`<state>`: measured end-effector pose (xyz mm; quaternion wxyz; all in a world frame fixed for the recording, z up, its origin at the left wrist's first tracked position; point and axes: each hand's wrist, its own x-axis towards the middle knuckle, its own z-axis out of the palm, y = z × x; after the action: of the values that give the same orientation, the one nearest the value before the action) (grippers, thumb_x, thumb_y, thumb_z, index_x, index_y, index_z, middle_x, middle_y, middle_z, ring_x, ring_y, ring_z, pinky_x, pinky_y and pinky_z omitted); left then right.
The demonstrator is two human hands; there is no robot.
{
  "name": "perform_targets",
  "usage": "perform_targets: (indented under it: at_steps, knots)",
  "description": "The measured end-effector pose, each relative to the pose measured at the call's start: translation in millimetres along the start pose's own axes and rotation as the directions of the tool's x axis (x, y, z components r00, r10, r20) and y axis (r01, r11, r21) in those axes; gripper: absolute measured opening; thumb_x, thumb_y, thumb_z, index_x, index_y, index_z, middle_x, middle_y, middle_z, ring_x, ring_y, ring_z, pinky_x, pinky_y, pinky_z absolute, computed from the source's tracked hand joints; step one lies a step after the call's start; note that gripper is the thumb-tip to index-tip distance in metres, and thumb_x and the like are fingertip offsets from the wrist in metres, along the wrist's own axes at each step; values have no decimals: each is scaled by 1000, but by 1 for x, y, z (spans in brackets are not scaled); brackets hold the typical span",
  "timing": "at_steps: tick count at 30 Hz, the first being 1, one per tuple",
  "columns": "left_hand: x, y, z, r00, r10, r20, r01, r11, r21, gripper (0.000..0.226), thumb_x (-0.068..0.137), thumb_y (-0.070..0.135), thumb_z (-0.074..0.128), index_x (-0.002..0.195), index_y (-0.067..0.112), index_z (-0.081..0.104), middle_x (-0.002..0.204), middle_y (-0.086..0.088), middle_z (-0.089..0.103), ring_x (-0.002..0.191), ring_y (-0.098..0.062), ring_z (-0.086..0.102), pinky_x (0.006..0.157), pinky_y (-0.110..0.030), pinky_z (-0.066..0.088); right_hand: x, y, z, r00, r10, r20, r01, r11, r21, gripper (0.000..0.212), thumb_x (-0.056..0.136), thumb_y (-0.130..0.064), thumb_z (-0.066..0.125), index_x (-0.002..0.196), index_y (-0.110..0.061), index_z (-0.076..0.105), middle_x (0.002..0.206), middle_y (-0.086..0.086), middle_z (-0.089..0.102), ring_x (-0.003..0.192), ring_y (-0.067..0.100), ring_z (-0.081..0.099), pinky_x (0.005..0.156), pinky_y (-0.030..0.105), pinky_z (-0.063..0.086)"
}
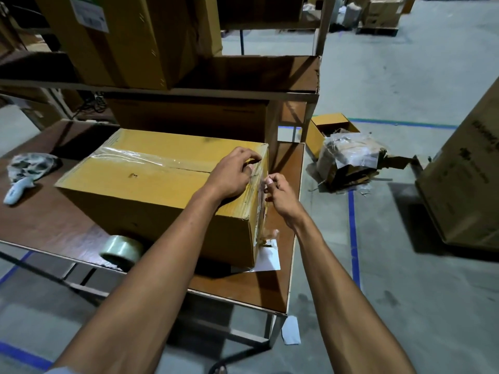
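A closed yellow-brown cardboard box [151, 184] lies on the brown worktable [280, 276], its top seam covered by clear tape [140, 155]. My left hand [232, 174] rests on the box's top right edge, fingers curled over the tape at the corner. Just right of that edge, my right hand [278, 193] pinches the clear tape that runs down the box's right end. Loose crumpled tape and a white slip of paper [267, 255] lie at the box's lower right corner. A roll of clear tape [121, 249] lies on the table in front of the box.
A handheld scanner [19, 188] and a crumpled patterned cloth [32, 164] lie at the table's left. Shelving behind holds large cartons [124, 39]. On the floor right are a torn carton with plastic wrap [348, 160], a big carton [467, 182], blue floor tape lines.
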<state>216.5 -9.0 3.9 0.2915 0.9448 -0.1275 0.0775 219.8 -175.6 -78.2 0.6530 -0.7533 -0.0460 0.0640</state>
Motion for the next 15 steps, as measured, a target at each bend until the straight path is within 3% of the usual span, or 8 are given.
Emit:
perform_targets:
  at_steps: [2, 6, 8, 12, 15]
  knots:
    - [0, -1, 0, 1000, 3, 2, -3, 1000, -8, 35, 110, 13, 51, 140, 23, 64, 149, 2, 54, 134, -21, 56, 113, -42, 48, 3, -2, -4, 999, 25, 47, -23, 999, -48, 27, 115, -30, 39, 101, -18, 59, 119, 15, 63, 107, 34, 59, 97, 49, 51]
    - [0, -3, 1, 1000, 22, 7, -22, 1000, -6, 35, 110, 14, 50, 140, 26, 64, 148, 6, 54, 132, -18, 57, 111, -43, 50, 4, -7, -14, 994, 56, 95, -53, 998, -35, 33, 115, -28, 38, 92, -27, 62, 98, -10, 69, 94, 7, 63, 87, 28, 46]
    - [1, -4, 2, 1000, 29, 9, -29, 1000, 6, 34, 110, 15, 50, 139, 26, 63, 147, 6, 54, 131, -18, 57, 110, -43, 50, 4, -12, -19, 994, 49, 101, -46, 999, -24, 40, 114, -32, 37, 88, -33, 67, 93, -15, 72, 90, 3, 65, 82, 25, 48]
    - [3, -5, 3, 999, 34, 11, -35, 999, 25, 33, 110, 16, 49, 139, 27, 62, 147, 6, 53, 131, -19, 57, 107, -44, 51, 1, -9, -23, 996, 3, 92, -6, 999, 37, 31, 107, -48, 50, 93, -26, 67, 95, -9, 75, 90, 9, 66, 84, 32, 49]
    - [2, -6, 4, 999, 44, 18, -44, 999, 24, 35, 110, 14, 48, 139, 26, 61, 148, 5, 53, 130, -20, 57, 105, -45, 52, -3, 6, -25, 997, 0, 72, -11, 988, 154, 11, 101, -30, 72, 102, -23, 62, 97, 6, 73, 93, 16, 65, 80, 32, 52]
